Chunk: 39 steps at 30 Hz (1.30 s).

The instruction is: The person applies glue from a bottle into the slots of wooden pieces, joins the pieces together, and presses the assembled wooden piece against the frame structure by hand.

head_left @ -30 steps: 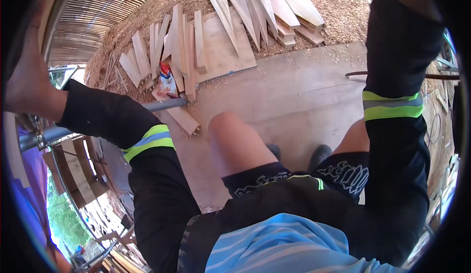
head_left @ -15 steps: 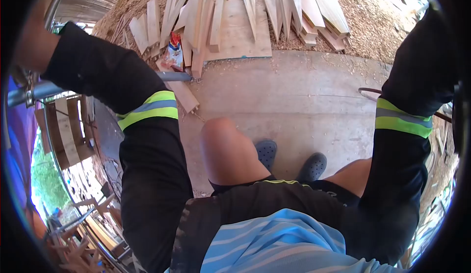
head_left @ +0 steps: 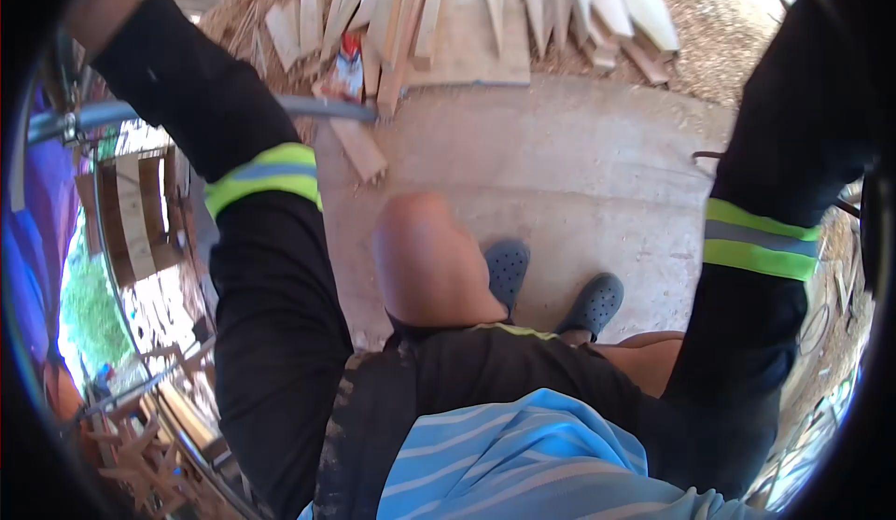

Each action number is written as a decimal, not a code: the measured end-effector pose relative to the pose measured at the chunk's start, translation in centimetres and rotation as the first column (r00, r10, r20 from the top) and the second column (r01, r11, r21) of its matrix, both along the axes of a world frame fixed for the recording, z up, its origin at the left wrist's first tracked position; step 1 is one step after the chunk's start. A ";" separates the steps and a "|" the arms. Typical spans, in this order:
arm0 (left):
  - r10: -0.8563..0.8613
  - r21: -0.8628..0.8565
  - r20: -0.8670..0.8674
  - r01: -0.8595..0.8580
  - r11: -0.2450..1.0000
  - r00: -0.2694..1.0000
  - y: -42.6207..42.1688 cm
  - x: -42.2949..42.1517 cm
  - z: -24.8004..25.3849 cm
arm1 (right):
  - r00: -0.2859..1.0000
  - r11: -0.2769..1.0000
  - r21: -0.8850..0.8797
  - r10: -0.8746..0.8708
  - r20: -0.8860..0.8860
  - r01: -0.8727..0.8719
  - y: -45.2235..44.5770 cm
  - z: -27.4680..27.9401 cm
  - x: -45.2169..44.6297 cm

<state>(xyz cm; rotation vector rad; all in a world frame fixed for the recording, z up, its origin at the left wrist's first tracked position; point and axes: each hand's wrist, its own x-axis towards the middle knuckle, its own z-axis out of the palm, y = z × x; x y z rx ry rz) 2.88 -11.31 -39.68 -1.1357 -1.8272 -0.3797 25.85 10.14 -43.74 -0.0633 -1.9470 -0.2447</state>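
Only the wrist and lower part of my left hand (head_left: 101, 5) show at the upper left edge; its fingers are cut off by the dark rim, so what it holds is hidden. Below it runs a grey metal pipe (head_left: 331, 109). My right arm, in a black sleeve (head_left: 779, 119) with a yellow-green and grey band, reaches up at the right, and the hand lies outside the view. Between the arms are my bare knee (head_left: 425, 259) and two grey clogs (head_left: 594, 303) on the board floor (head_left: 560, 165).
Pointed wooden pieces (head_left: 630, 7) lie on sawdust at the top. A plywood sheet (head_left: 467, 44), loose wood strips and a red and white packet (head_left: 345, 70) are near them. Purple cloth (head_left: 42, 231) hangs at the left, with star-shaped wood pieces (head_left: 140, 459) at the lower left.
The view has shifted, bringing the clogs fully into sight. My left hand sits higher at the edge, and my right forearm has swung outward to the right.
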 end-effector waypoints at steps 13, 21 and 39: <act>-0.118 0.082 0.078 0.112 0.990 0.990 -2.3 3.0 -0.1 | 0.916 0.909 -0.402 0.068 0.395 0.106 -1.5 6.2 3.2; -0.224 -0.045 0.740 0.378 0.925 0.634 -6.3 4.8 9.6 | 0.734 0.826 -0.524 0.223 0.642 0.208 -1.7 12.2 4.2; 0.195 -0.218 0.945 0.062 0.974 0.264 2.4 9.9 14.3 | 0.418 0.824 -0.519 0.399 0.816 0.228 1.6 17.1 3.5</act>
